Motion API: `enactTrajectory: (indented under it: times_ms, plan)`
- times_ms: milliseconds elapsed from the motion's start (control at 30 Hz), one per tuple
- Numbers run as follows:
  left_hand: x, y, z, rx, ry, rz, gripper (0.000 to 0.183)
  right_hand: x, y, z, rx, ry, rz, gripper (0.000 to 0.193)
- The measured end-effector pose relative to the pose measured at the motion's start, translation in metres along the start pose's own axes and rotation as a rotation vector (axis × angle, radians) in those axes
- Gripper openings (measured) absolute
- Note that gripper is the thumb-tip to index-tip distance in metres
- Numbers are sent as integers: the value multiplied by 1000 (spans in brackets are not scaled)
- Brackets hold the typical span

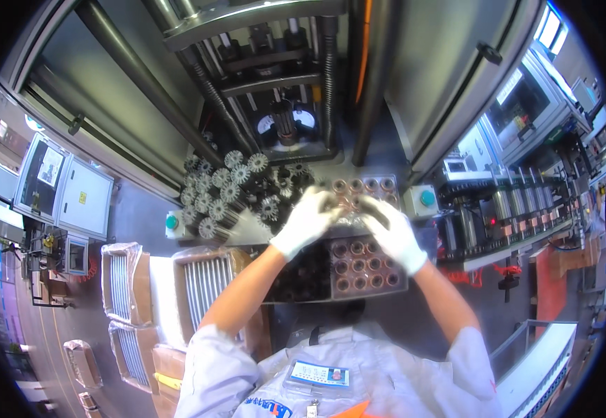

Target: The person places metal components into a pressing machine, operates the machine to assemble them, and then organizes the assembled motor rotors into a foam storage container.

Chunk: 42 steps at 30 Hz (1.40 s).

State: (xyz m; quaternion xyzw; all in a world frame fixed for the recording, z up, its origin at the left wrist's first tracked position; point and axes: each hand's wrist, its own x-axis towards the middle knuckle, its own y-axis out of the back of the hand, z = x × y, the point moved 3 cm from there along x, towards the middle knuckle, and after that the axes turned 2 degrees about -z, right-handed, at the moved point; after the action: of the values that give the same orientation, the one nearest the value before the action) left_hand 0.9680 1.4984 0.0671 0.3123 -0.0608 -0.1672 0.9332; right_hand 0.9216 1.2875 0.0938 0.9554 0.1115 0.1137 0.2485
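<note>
My left hand [308,223], in a white glove, reaches to the left edge of a clear plastic tray [395,187] holding several round copper-coloured ringed parts [370,184]. Its fingers are curled, and what they hold is blurred. Over the same tray, my white-gloved right hand [395,233] has its fingers and thumb apart, pointing toward the left hand. Nearer me lies a second tray [404,285] with rows of similar ringed parts [358,265]. Left of my left hand, several slotted metal rotor cores [230,191] stand crowded together on the worktop.
Behind the trays rises a press [285,129] with dark columns. Green buttons [427,198] flank the worktop, the other green button [172,221] being at left. Open boxes of metal shafts [205,285] stand at lower left. A machine with a row of cylinders [519,212] is at right.
</note>
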Motion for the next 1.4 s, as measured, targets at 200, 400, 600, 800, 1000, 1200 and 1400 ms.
enactTrajectory:
  times_ms: [200, 400, 600, 800, 1000, 1200, 1400]
  plan:
    - [-73, 112, -44, -757, 365, 168, 24, 196, -89, 3, -14, -27, 87, 98]
    - [-102, 127, -82, -794, 308, 363, 22, 279, -126, 0, 146, -93, 240, 78]
    - [-25, 135, -79, -1, -55, 512, 17, 274, -100, -32, 160, -48, -18, 50]
    - [69, 116, -69, 583, -192, 518, 13, 136, -70, -52, -184, 731, 35, 65]
    - [148, 92, -93, 796, -157, 375, 21, -27, 92, 12, -431, -269, 49, 59]
    - [177, 98, -104, 330, -166, 180, 22, -74, 244, 141, -846, -801, 301, 60]
    - [173, 104, -125, 706, 23, 259, 45, -46, 258, 193, -595, -951, 34, 82]
